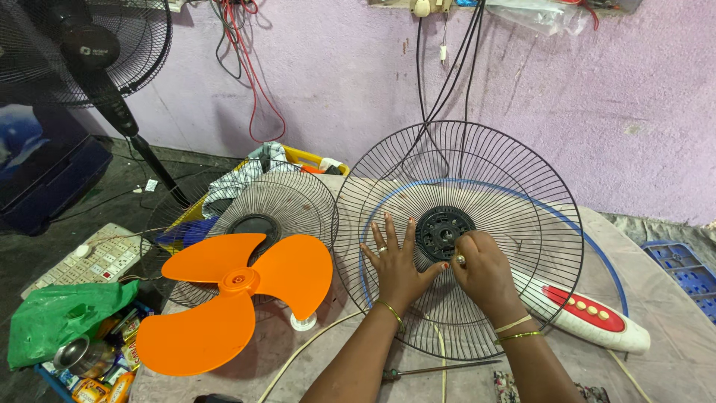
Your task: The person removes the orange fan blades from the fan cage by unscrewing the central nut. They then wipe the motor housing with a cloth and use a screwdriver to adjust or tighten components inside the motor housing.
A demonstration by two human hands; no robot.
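Observation:
A round black wire fan guard (522, 201) lies tilted on the table, with a black plastic hub (441, 230) at its centre. My left hand (394, 263) rests flat on the wires just left of the hub, fingers spread. Right beside the hub, my right hand (483, 267) has its fingers closed against the hub's edge; whether they pinch a small part I cannot tell. Under the guard lies a white fan base with a red button panel (597, 317).
An orange three-blade fan propeller (235, 287) lies at the left over a second wire guard (283, 198). A screwdriver (440, 369) lies near the table's front edge. A standing fan (89, 52), a green bag (60, 313) and a blue crate (686, 272) surround the table.

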